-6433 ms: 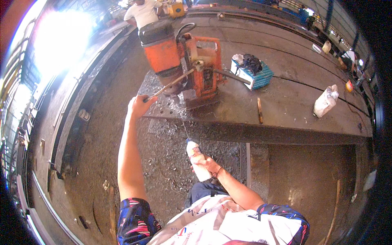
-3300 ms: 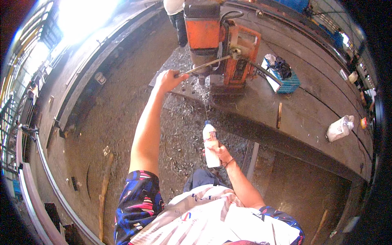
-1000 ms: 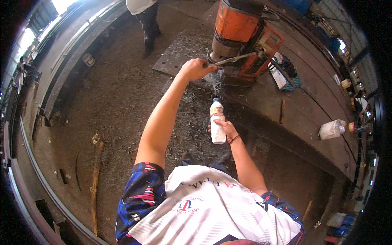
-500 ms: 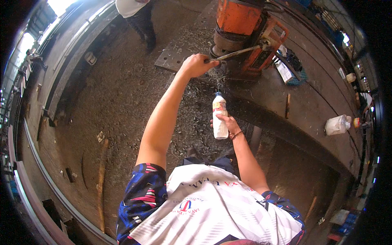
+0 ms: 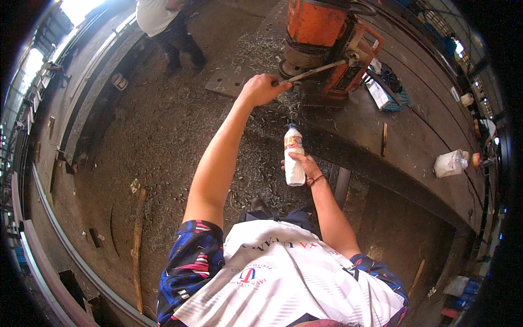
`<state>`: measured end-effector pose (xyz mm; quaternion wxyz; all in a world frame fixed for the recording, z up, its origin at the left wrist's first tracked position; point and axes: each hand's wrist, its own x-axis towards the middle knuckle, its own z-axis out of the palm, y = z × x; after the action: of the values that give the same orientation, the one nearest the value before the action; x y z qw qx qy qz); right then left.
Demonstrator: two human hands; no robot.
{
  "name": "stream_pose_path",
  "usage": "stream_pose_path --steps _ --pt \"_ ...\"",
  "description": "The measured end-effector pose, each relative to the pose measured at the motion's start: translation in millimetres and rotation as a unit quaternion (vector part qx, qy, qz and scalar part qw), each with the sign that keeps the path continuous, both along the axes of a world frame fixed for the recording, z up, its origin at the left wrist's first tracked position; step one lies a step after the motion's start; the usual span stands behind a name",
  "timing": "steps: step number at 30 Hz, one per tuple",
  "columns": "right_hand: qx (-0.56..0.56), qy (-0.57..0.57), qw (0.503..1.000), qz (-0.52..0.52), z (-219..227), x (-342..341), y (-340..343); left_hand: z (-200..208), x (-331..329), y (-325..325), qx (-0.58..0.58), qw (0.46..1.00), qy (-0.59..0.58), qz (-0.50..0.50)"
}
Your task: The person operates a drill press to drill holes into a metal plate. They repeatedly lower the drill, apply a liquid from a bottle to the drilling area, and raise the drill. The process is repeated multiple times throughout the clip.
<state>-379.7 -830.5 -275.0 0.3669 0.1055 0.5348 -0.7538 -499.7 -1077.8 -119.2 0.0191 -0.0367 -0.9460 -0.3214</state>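
My left hand [image 5: 262,90] is closed around the outer end of a long feed lever [image 5: 320,70] on an orange magnetic drill [image 5: 313,26]. The drill stands on a steel plate [image 5: 222,83] strewn with curly metal shavings. My right hand [image 5: 305,166] grips a plastic bottle [image 5: 294,143] of whitish liquid by its lower half. The bottle stays upright, its blue cap [image 5: 291,126] pointing toward the drill. A thin streak shows above the cap, too fine to make out clearly. The drill's cutting tip is mostly hidden.
A large steel beam [image 5: 414,141] runs along the right, bearing a translucent jug [image 5: 451,164] and a blue basket [image 5: 395,103] of items. Shavings litter the floor [image 5: 180,147]. Another person [image 5: 158,19] stands at the upper left. A wooden stick [image 5: 138,245] lies at left.
The other person at the upper left has shifted to the left and further into view. My two hands, the lever and the bottle hold nearly the same places.
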Motion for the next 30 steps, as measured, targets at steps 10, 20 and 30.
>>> stream_pose_path --steps 10,20,30 --pt "-0.019 -0.006 1.0 -0.009 -8 -3 2 -1 5 0 0.028 0.999 0.019 -0.001" --pt "0.016 0.054 0.998 -0.018 -18 -6 -4 -14 -1 -1 0.026 0.999 0.037 0.01" --pt "0.005 0.025 1.0 0.002 -10 2 -5 -16 0 -3 0.023 0.999 0.038 0.008"
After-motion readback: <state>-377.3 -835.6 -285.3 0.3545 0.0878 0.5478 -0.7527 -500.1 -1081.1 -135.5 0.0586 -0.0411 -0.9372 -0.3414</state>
